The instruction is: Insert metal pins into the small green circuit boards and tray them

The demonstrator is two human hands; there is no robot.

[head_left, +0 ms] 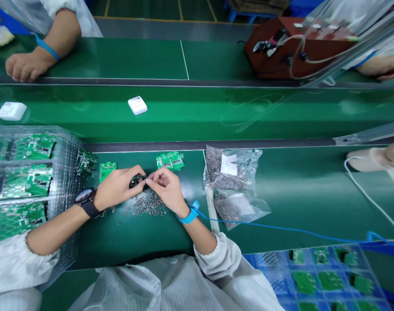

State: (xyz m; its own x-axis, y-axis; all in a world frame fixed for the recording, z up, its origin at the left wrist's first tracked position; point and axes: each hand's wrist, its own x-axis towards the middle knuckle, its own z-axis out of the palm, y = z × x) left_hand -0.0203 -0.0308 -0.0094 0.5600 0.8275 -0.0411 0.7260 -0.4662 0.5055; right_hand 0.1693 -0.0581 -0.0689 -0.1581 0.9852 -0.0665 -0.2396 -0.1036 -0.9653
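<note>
My left hand [121, 186], with a black watch on its wrist, is closed round a small dark circuit board [137, 180]. The fingertips of my right hand [166, 188] are pinched together at the board's right end; whatever they hold is too small to make out. A blue strap circles my right wrist. Just below both hands lies a pile of small metal parts [150, 204]. Green circuit boards [171, 160] rest behind my right hand, and another green board [106, 169] is behind my left hand.
Clear trays of green boards [22, 162] stand at the left. Bags of small parts [231, 168] lie right of my hands, with a blue cord [281, 229] running past. A blue tray [316, 263] is at lower right. White items [138, 105] sit on the belt; co-workers' hands are beyond.
</note>
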